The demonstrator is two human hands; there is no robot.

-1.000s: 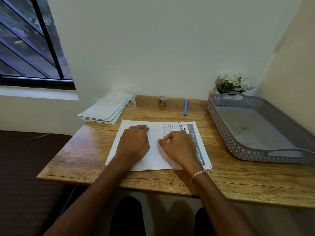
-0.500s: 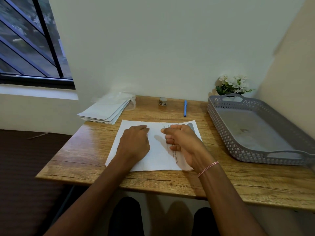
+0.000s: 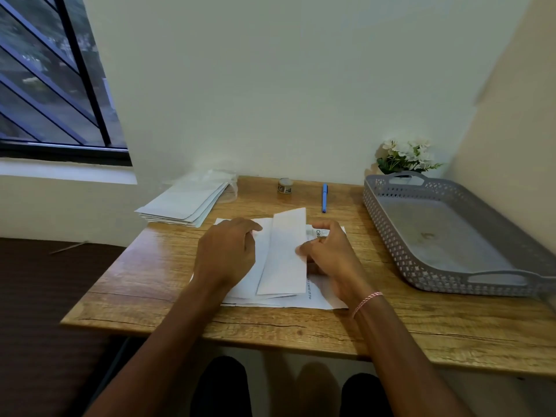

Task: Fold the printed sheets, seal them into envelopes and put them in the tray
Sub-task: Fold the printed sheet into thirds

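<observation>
R hand pinches the sheet by its flap, standing up just left of the thumb. L hand lies flat, pinning the other side. Best to square the edges w/ the pinned panel, then crease firmly.

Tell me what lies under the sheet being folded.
More printed sheets lie flat beneath the folded sheet, their edges and some print showing. The left hand, right hand and the fold cover the rest; count unclear.
</observation>
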